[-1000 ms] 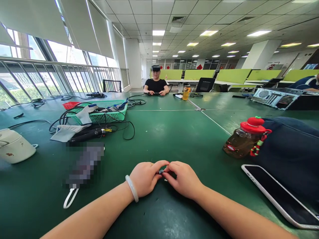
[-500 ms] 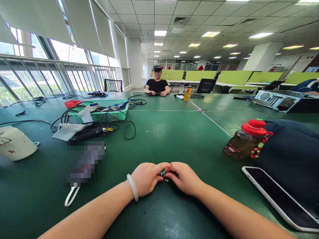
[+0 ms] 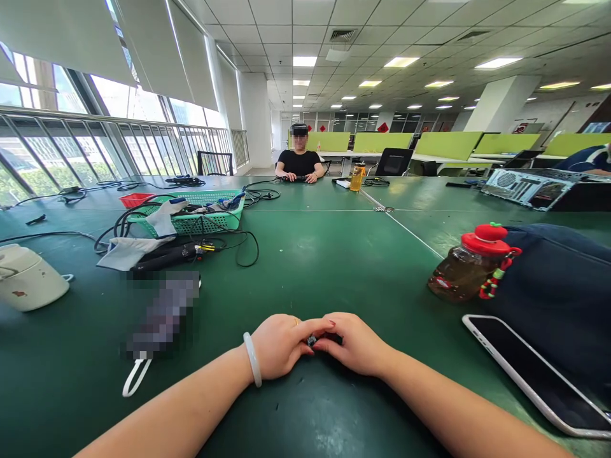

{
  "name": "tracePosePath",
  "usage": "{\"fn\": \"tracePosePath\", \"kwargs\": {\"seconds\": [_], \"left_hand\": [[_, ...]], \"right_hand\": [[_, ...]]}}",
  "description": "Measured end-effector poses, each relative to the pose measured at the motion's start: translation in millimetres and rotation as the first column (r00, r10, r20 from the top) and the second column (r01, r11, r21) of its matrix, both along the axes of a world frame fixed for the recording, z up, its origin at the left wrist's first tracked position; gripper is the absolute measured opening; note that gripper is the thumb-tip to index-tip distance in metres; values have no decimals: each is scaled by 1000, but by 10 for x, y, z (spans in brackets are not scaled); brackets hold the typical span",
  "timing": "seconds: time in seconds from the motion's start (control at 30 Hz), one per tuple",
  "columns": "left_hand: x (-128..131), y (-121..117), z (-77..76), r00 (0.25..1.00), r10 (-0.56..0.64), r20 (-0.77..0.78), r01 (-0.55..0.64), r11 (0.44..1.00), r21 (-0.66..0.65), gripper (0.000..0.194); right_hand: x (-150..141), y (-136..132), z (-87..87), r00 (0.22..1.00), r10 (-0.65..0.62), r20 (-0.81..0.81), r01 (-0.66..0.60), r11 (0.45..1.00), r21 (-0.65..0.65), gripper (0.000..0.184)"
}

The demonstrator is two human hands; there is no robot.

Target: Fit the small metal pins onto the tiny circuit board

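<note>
Between my two hands, just above the green table point(image 3: 305, 254), is a small dark object with light markings point(image 3: 312, 341); its kind is too small to tell. My left hand point(image 3: 281, 343), with a pale bangle point(image 3: 252, 359) at the wrist, has thumb and fingers closed round it from the left. From the right, my right hand point(image 3: 356, 343) closes its thumb and fingers about the same object. The fingers of both hands meet and overlap, hiding most of it.
A green basket point(image 3: 205, 222) with gloves and cables stands at the far left, a blurred pouch point(image 3: 165, 315) and a beige container point(image 3: 28, 277) nearer. To the right are a red-capped bottle point(image 3: 463, 273), a phone point(image 3: 529, 369) and a dark bag point(image 3: 558, 299). A person point(image 3: 299, 159) sits opposite.
My left fingers have slid right, further over my right fingertips. Less of the small dark object shows. The view has shifted slightly.
</note>
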State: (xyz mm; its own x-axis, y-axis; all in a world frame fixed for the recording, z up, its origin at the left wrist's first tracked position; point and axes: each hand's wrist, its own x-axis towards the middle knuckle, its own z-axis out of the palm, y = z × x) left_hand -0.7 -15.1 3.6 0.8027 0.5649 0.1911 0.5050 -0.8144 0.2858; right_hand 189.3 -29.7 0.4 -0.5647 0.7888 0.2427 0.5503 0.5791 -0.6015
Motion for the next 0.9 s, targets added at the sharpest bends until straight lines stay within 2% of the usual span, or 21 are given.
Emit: {"fn": "tracePosePath", "kwargs": {"seconds": [0.1, 0.2, 0.33, 0.43, 0.6, 0.77, 0.9], "left_hand": [[10, -23, 6, 1000, 8, -1, -8, 1000, 0, 53], [32, -47, 37, 996, 61, 60, -60, 998, -11, 50], [53, -32, 75, 949, 251, 192, -243, 968, -67, 47], [53, 13, 62, 898, 378, 225, -355, 925, -134, 42], [48, 81, 5, 847, 475, 238, -430, 876, -217, 31], [45, 112, -24, 852, 472, 228, -408, 870, -276, 23], [44, 126, -25, 852, 479, 212, -397, 854, -336, 21]], "right_hand": [[-14, -16, 9, 997, -14, -78, 9, 998, -57, 6], [16, 36, -4, 989, -74, -125, 57, 989, -134, 8], [140, 166, -48, 965, -260, -39, 242, 937, -253, 10], [207, 196, -61, 970, -238, 47, 241, 916, -321, 13], [145, 109, -50, 972, -184, 149, 207, 965, -159, 18], [40, 48, -75, 972, -148, 181, 165, 983, -85, 1], [12, 31, -66, 970, -125, 209, 136, 990, -39, 9]]}}
